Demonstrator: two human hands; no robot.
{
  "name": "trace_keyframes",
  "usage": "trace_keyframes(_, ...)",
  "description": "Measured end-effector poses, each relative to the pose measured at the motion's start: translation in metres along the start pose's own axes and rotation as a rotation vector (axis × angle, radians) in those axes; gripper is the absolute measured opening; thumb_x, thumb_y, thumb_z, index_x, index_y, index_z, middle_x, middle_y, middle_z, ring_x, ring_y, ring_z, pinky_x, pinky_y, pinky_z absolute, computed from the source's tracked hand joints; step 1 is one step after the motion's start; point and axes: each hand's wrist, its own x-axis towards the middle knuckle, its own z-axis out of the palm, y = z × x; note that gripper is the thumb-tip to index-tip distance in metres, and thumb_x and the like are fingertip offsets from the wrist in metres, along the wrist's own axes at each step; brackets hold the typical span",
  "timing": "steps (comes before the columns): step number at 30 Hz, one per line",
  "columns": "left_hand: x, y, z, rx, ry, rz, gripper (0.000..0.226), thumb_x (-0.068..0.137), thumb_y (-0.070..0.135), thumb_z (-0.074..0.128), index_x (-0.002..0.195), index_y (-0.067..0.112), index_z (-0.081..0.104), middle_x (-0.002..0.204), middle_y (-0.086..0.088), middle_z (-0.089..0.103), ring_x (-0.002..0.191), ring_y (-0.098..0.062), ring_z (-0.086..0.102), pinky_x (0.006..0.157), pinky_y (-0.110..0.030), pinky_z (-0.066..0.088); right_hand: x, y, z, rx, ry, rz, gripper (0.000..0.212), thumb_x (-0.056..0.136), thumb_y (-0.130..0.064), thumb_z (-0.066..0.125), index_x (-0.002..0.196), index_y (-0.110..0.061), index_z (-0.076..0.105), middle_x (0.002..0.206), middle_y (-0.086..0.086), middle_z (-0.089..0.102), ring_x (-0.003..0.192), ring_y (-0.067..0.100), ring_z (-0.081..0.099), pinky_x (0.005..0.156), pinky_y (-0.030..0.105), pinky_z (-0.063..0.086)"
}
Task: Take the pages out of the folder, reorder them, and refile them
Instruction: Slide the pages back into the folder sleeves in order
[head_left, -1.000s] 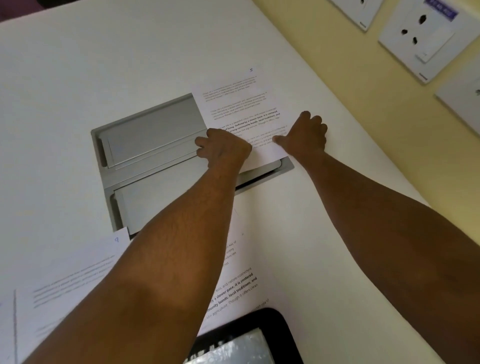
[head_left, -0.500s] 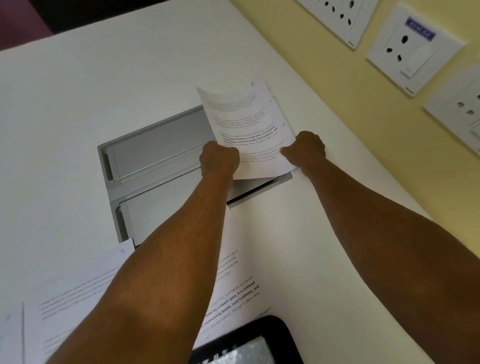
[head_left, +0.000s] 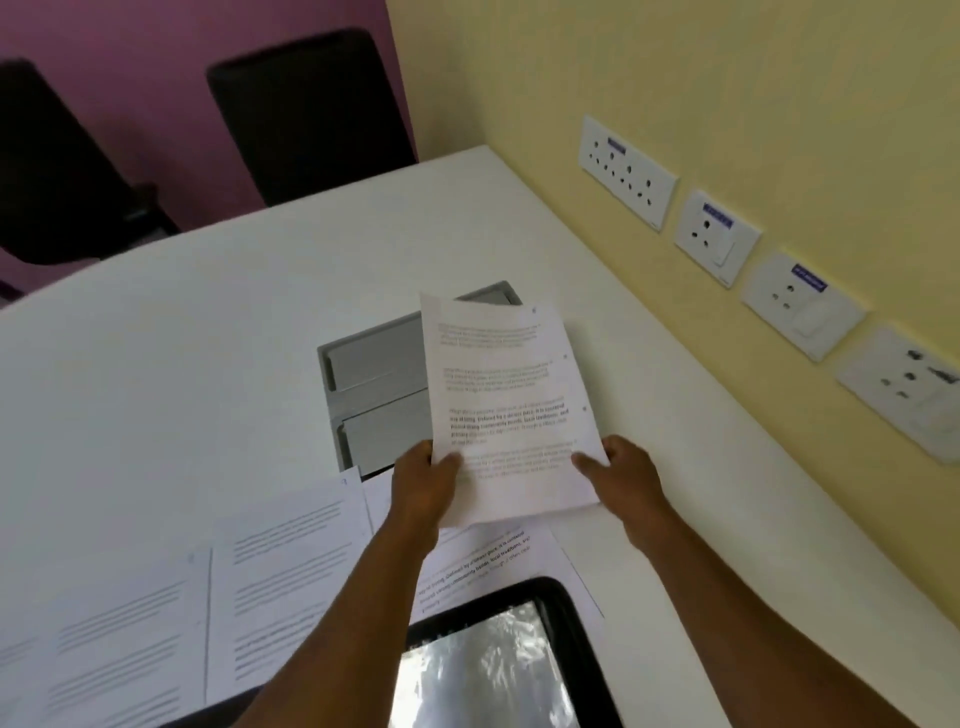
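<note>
Printed page (head_left: 506, 410) held up over the desk's (head_left: 182, 374) grey hatch (head_left: 376, 384).
The left hand (head_left: 423, 486) pinches its lower left edge and the right hand (head_left: 621, 475) its lower right; more pages (head_left: 280, 566) lie by the near edge beside the black folder (head_left: 498, 670). The print is mostly blurred; "local traditions" is legible.

Bare table (head_left: 182, 364) left, far; loose pages (head_left: 280, 561) and folder (head_left: 498, 670) crowd near edge.

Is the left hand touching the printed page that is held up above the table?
Touching. The head view shows the left hand gripping the page at its lower left edge, thumb on the front.
</note>
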Motion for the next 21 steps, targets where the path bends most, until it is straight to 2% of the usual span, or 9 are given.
trace_keyframes(6,-0.088,-0.043,-0.045,-0.060,0.036,-0.072,0.024,0.096,0.018,0.057,0.120,0.018,0.061,0.116,-0.003,0.065,0.101,-0.025,0.062,0.094,-0.046,0.051,-0.091,0.018,0.004,0.181,-0.130,0.021,0.013,0.089,-0.022,0.068,0.100,-0.016,0.064,0.099,-0.001,0.071,0.089,0.017,0.067,0.079,0.034,0.057)
trace_keyframes(11,-0.142,-0.088,-0.083,-0.202,-0.021,-0.122,0.026,0.094,0.016,0.060,0.118,0.024,0.064,0.113,0.001,0.070,0.104,-0.027,0.065,0.095,-0.053,0.050,-0.147,0.045,0.009,0.284,-0.296,0.065,0.016,0.090,-0.017,0.067,0.106,-0.018,0.064,0.102,-0.001,0.073,0.096,0.019,0.069,0.090,0.042,0.056)
trace_keyframes(17,-0.185,-0.128,-0.111,-0.265,-0.028,-0.148,0.025,0.094,0.010,0.058,0.116,0.020,0.066,0.109,-0.001,0.072,0.104,-0.028,0.066,0.095,-0.051,0.051,-0.194,0.067,0.022,0.394,-0.401,0.130,0.020,0.092,-0.006,0.063,0.110,-0.012,0.063,0.105,0.005,0.073,0.100,0.024,0.068,0.089,0.041,0.055)
trace_keyframes(21,-0.203,-0.150,-0.124,-0.245,-0.007,-0.165,0.025,0.094,0.013,0.059,0.117,0.022,0.065,0.110,-0.002,0.071,0.103,-0.029,0.065,0.094,-0.052,0.051,-0.209,0.079,0.030,0.361,-0.397,0.114,0.017,0.092,-0.015,0.065,0.108,-0.010,0.063,0.104,0.009,0.074,0.095,0.027,0.070,0.090,0.046,0.055)
